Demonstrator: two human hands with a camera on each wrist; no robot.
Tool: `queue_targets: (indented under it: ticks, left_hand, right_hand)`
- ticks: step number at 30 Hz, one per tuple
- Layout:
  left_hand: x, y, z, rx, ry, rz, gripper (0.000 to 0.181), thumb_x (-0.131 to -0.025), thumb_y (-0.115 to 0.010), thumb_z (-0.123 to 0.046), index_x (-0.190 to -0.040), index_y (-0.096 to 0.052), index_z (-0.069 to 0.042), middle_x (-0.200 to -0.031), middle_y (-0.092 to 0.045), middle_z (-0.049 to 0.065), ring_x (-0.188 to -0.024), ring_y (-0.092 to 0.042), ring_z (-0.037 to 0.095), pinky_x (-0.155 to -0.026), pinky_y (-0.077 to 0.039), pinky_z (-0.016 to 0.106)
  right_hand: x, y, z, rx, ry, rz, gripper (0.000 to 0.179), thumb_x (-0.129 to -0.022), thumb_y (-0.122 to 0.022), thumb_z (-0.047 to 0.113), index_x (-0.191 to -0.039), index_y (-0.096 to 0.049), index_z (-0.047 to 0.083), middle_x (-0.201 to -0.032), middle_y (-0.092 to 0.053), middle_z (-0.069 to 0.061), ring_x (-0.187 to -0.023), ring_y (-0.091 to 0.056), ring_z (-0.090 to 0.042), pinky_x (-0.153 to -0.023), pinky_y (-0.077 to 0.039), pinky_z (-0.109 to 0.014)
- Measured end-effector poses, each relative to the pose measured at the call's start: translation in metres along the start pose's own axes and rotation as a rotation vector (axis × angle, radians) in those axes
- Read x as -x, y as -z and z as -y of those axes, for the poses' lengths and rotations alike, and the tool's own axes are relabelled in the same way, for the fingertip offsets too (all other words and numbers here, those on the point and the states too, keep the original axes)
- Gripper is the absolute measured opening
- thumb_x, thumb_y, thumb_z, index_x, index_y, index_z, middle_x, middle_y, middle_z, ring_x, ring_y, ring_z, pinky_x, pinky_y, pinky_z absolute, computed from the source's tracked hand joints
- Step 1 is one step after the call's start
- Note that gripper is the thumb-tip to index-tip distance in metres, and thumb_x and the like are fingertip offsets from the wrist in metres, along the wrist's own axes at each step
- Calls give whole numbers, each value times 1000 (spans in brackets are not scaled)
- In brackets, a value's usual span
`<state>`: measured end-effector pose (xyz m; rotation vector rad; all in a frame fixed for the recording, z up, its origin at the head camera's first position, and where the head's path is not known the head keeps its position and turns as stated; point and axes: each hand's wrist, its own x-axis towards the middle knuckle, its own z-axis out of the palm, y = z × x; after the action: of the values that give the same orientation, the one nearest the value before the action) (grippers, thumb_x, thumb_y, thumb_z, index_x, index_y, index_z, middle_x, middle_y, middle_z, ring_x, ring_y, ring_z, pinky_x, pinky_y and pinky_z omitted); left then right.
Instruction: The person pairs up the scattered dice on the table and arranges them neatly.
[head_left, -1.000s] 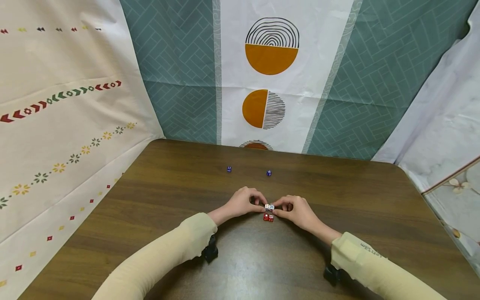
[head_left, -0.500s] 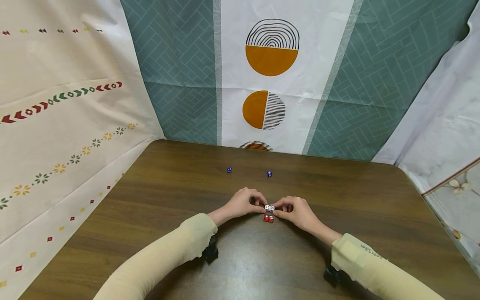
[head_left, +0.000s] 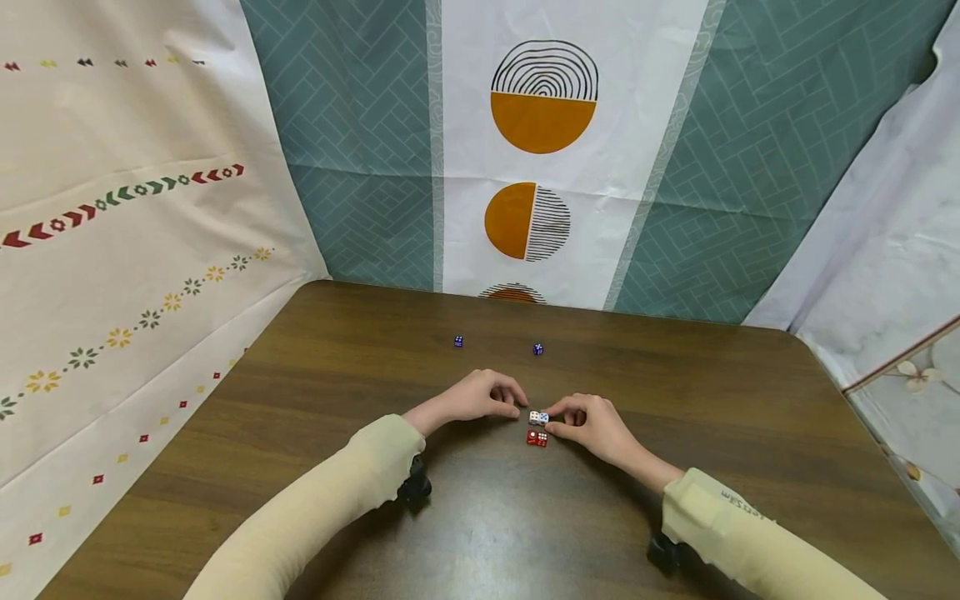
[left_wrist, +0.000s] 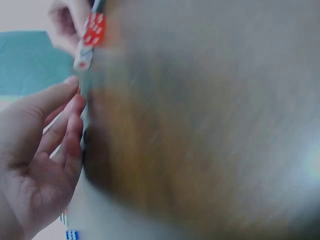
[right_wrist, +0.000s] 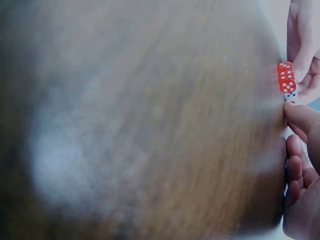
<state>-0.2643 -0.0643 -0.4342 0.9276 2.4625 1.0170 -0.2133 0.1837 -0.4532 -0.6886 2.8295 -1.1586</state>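
Two white dice (head_left: 538, 418) sit side by side on the table, just behind a touching pair of red dice (head_left: 537, 438). My right hand (head_left: 596, 427) is at the right-hand white die, its thumb and index finger pinching it; the right wrist view has the thumb (right_wrist: 300, 114) against that white die (right_wrist: 290, 96). To the left of the white dice, my left hand (head_left: 480, 397) is apart from them with relaxed fingers and holds nothing. In the left wrist view a gap shows between the left thumb (left_wrist: 62, 92) and the white die (left_wrist: 84, 56).
Farther back on the brown wooden table (head_left: 360, 358) lie two blue dice, the left one (head_left: 458, 341) and the right one (head_left: 537, 349), well apart. A patterned cloth (head_left: 517, 150) hangs along the table's back edge.
My left hand has let go of the left white die and moved slightly left and back. The right hand and all the dice look unmoved.
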Motion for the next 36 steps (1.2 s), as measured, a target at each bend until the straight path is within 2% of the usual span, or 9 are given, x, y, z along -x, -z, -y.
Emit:
queue_targets:
  ticks: [3, 5, 8, 14, 18, 24, 30, 36]
  left_hand:
    - [-2, 11, 6, 7, -3, 10, 18, -93, -70, -20, -110, -73, -15, -88, -70, 0, -71, -60, 6, -68, -48, 21]
    - [-3, 20, 10, 2, 3, -13, 18, -94, -68, -19, -111, -72, -14, -90, -72, 1, -72, -62, 8, -69, -50, 22]
    - [-6, 33, 18, -30, 24, -89, 16, -95, -67, -19, -109, -73, -13, -95, -74, 2, -76, -62, 10, -72, -50, 24]
    - [-12, 58, 33, -124, 78, -287, 15, -95, -66, -17, -106, -74, -11, -106, -72, 6, -94, -62, 19, -86, -52, 33]
    - [-13, 69, 41, -174, 102, -350, 18, -95, -65, -14, -110, -73, -8, -113, -69, 10, -107, -61, 27, -95, -50, 42]
    - [-14, 73, 51, -219, 148, -352, 23, -96, -64, -14, -117, -70, -8, -124, -64, 12, -123, -55, 31, -106, -45, 46]
    - [-10, 68, 58, -237, 165, -331, 25, -95, -65, -11, -119, -69, -7, -125, -65, 14, -121, -59, 31, -105, -46, 45]
    - [-8, 68, 56, -256, 164, -305, 24, -94, -66, -10, -117, -70, -8, -122, -65, 14, -116, -60, 31, -102, -48, 45]
  right_hand:
    - [0, -1, 0, 1, 14, -12, 14, -84, -79, 22, -98, -78, 21, -70, -56, 6, -60, -44, -3, -55, -38, -20]
    - [0, -2, 0, 1, 21, -19, 14, -84, -79, 22, -98, -78, 20, -69, -56, 6, -60, -44, -3, -55, -38, -19]
    - [0, -2, -1, 0, 24, -24, 14, -84, -79, 22, -97, -78, 20, -69, -56, 6, -60, -44, -3, -55, -38, -19]
    - [2, -2, 0, -2, 14, -16, 14, -84, -79, 21, -98, -78, 20, -70, -56, 5, -61, -43, -3, -55, -37, -19]
    - [2, -2, 0, -8, 11, -10, 14, -84, -79, 22, -98, -78, 20, -70, -56, 4, -61, -43, -4, -56, -37, -20]
    - [1, -2, 1, -9, 5, -8, 14, -84, -79, 23, -98, -78, 21, -71, -56, 4, -61, -44, -5, -56, -36, -19]
    - [1, -3, 0, -10, 6, -8, 14, -84, -79, 23, -97, -78, 22, -71, -56, 5, -62, -44, -5, -56, -36, -19]
    - [2, -2, 0, -3, 9, -14, 14, -84, -79, 23, -98, -78, 21, -70, -55, 5, -61, -43, -4, -56, -36, -19]
